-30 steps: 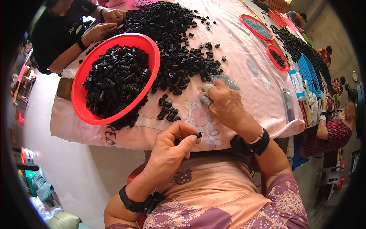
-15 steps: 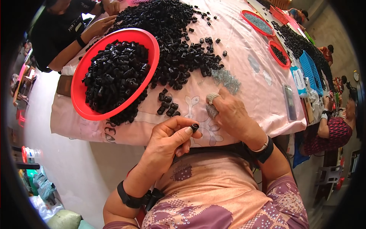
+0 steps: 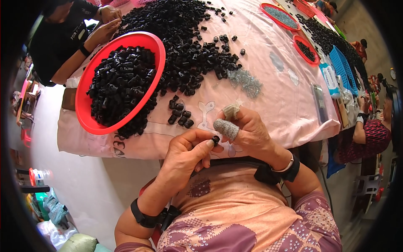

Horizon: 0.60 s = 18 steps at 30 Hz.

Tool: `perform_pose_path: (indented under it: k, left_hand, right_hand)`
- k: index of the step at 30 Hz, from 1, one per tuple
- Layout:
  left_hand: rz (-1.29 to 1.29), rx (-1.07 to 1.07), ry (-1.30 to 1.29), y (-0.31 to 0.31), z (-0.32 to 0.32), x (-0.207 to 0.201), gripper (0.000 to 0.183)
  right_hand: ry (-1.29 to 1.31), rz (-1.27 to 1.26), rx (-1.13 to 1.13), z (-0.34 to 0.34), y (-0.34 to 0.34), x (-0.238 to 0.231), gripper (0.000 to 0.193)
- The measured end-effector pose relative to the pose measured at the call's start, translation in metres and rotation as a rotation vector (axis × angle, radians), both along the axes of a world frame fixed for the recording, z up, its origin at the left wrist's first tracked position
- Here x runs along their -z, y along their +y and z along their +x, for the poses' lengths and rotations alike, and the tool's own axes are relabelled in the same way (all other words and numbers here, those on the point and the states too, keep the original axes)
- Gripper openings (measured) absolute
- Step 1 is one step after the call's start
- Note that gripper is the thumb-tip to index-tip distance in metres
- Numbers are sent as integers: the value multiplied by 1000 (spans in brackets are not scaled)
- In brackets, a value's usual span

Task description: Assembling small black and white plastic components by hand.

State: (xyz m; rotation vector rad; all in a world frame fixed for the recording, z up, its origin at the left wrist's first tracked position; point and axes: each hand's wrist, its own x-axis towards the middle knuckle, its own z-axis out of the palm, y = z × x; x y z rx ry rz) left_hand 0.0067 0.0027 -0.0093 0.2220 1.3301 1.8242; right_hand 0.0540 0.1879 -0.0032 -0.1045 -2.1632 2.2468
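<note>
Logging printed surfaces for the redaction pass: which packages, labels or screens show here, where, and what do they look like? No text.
Soft pack: right side of the pink table, beside the blue basket; oblong, white and light blue.
Phone: flat on the cloth just below that pack; dark slim rectangle, screen glare, nothing legible.
Plastic bottle: on the floor at far left; clear, with a red cap and a label band.
Black shirt: person at upper left; small white print on the sleeve.

Three red trays, one blue basket, two hands
</note>
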Motion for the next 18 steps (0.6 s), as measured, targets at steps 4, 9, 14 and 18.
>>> perform_pose_path:
  k: [4, 9, 14, 18]
  left_hand:
    - [26, 12, -31, -1, 0, 2, 18]
    - [33, 10, -53, -2, -1, 2, 16]
    - [3, 18, -23, -1, -1, 0, 15]
    - [-14, -15, 15, -1, -2, 0, 14]
  right_hand:
    - [5, -98, -37, 0, -3, 1, 10]
    - [38, -188, -104, 0, -6, 5, 7]
    - [53, -145, -124, 0, -4, 7, 7]
    - [114, 126, -4, -3, 2, 12, 12]
